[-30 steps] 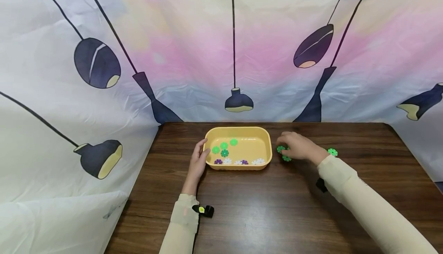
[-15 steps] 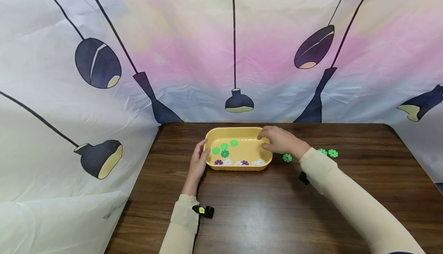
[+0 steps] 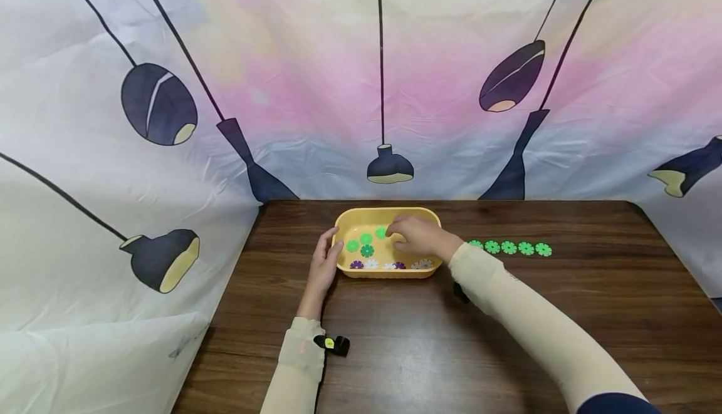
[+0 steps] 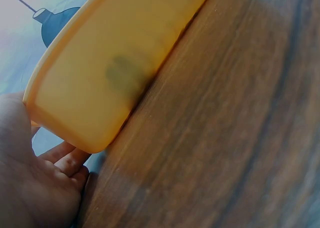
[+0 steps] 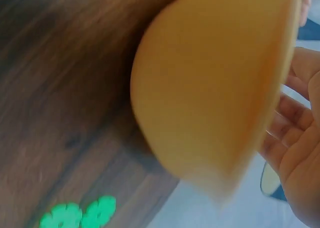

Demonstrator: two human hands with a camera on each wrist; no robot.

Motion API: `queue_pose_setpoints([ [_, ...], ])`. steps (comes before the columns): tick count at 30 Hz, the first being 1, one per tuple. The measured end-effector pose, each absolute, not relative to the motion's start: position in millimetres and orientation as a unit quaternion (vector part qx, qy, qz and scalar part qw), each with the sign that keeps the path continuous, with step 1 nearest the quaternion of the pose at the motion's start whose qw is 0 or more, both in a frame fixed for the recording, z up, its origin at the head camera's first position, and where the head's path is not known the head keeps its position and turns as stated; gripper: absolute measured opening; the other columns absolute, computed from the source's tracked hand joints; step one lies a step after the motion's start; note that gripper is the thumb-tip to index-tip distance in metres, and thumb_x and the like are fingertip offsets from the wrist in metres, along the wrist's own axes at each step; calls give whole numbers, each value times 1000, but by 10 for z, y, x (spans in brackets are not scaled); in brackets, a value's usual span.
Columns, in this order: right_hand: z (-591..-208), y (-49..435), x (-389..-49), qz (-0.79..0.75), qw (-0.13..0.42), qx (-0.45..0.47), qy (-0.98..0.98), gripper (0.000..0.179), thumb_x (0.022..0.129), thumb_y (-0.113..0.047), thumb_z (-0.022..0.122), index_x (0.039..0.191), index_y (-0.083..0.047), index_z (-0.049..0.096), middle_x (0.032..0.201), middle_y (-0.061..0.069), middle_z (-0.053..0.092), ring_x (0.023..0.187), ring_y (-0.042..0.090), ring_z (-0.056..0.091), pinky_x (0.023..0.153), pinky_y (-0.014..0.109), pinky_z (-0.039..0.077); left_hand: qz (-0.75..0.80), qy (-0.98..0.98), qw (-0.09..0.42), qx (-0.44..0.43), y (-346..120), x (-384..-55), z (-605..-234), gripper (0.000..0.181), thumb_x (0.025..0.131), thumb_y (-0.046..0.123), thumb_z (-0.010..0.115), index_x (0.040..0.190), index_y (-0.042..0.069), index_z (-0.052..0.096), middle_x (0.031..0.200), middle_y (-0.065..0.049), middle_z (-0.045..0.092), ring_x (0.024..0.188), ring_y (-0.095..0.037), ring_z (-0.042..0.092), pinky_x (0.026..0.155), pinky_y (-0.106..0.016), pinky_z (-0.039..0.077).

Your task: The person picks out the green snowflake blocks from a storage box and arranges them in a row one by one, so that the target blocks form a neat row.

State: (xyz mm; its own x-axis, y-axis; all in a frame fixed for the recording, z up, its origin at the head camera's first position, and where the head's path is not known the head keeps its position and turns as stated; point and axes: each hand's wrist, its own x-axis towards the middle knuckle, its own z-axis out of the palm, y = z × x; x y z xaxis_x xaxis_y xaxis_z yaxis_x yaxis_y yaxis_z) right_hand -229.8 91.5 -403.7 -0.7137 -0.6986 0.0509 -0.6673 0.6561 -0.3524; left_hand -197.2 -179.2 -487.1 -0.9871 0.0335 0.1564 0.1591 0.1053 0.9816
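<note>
My left hand (image 3: pixel 323 262) grips the left end of a yellow plastic tray (image 3: pixel 389 274), thumb at the rim and fingers along its outer side. In the left wrist view, those fingers (image 4: pixel 70 160) lie against the tray's end wall. My right hand (image 3: pixel 420 237) is over the tray's right half, loosely bent, its fingertips beside a light green flower-shaped plastic disc (image 3: pixel 381 233). I see nothing between its fingers. More green discs (image 3: pixel 366 238) lie to the left in the tray. Purple discs (image 3: pixel 356 265) and white discs (image 3: pixel 371 264) lie along its near side.
A row of several bright green discs (image 3: pixel 509 248) lies on the dark wooden table (image 3: pixel 395 339) right of the tray; the right forearm is close to its left end. Behind the table hangs a cloth (image 3: pixel 316 88) printed with lamps.
My right hand has moved left from the green discs on the table, across the tray's right rim, to over its inside. The row of discs is now uncovered. The left hand stays put.
</note>
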Motion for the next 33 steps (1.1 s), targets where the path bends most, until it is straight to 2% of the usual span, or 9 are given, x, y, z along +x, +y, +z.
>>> queue_pose_setpoints([
  [6,-4136,674,-2275,-176,74,-374,908,30,102,-8,66,131,-4,72,127,12,68,117,27,66,99,42,55,-665,-743,48,-61,-1784,-1975,-4881,46,112,20,53,155,4,47,170,-22,28,159,-38,20,124,-57,27],
  [12,-4253,493,-2254,-189,85,-376,903,29,104,-4,63,131,-5,73,121,11,68,111,24,66,98,40,55,-669,-739,42,-64,-1794,-1978,-4890,46,113,20,53,155,5,47,171,-21,25,160,-36,18,125,-57,25],
  [20,-4354,407,-2256,-163,91,-366,912,34,105,-1,58,131,-11,76,113,7,68,97,17,62,83,32,54,-674,-735,35,-62,-1799,-1973,-4859,47,113,16,50,157,1,43,172,-23,21,161,-38,13,125,-58,22],
  [24,-4349,433,-2266,-154,75,-377,910,30,101,2,60,119,-11,81,102,5,66,87,15,58,77,29,50,-668,-740,41,-61,-1788,-1968,-4867,47,112,17,52,156,1,45,171,-23,24,160,-38,17,125,-58,24],
  [27,-4321,483,-2264,-160,82,-373,910,24,96,6,62,92,-10,79,94,5,61,80,15,48,71,30,41,-665,-743,47,-63,-1780,-1967,-4873,46,112,18,52,155,2,46,170,-23,27,159,-38,18,124,-57,25],
  [28,-4311,504,-2261,-163,86,-368,911,25,96,7,63,83,-11,74,93,4,60,79,15,45,71,31,39,-664,-743,48,-64,-1779,-1968,-4876,46,112,17,52,155,1,46,170,-24,27,159,-38,18,124,-58,25],
  [30,-4293,544,-2259,-172,98,-355,914,35,96,5,65,68,-13,56,87,3,54,75,14,37,70,33,34,-663,-744,49,-65,-1783,-1966,-4876,46,112,18,52,154,1,46,170,-24,27,159,-39,18,124,-58,25],
  [32,-4284,581,-2263,-181,107,-344,915,46,98,2,67,65,-16,40,76,-1,43,69,14,30,67,33,32,-662,-745,48,-68,-1787,-1962,-4873,46,112,19,52,154,1,46,170,-24,26,159,-39,19,124,-59,25],
  [33,-4285,599,-2266,-184,110,-338,916,49,99,-1,68,65,-16,37,76,-1,42,68,13,30,67,33,32,-662,-745,47,-68,-1789,-1962,-4871,47,112,19,52,155,1,45,170,-24,25,159,-39,18,124,-59,25],
])
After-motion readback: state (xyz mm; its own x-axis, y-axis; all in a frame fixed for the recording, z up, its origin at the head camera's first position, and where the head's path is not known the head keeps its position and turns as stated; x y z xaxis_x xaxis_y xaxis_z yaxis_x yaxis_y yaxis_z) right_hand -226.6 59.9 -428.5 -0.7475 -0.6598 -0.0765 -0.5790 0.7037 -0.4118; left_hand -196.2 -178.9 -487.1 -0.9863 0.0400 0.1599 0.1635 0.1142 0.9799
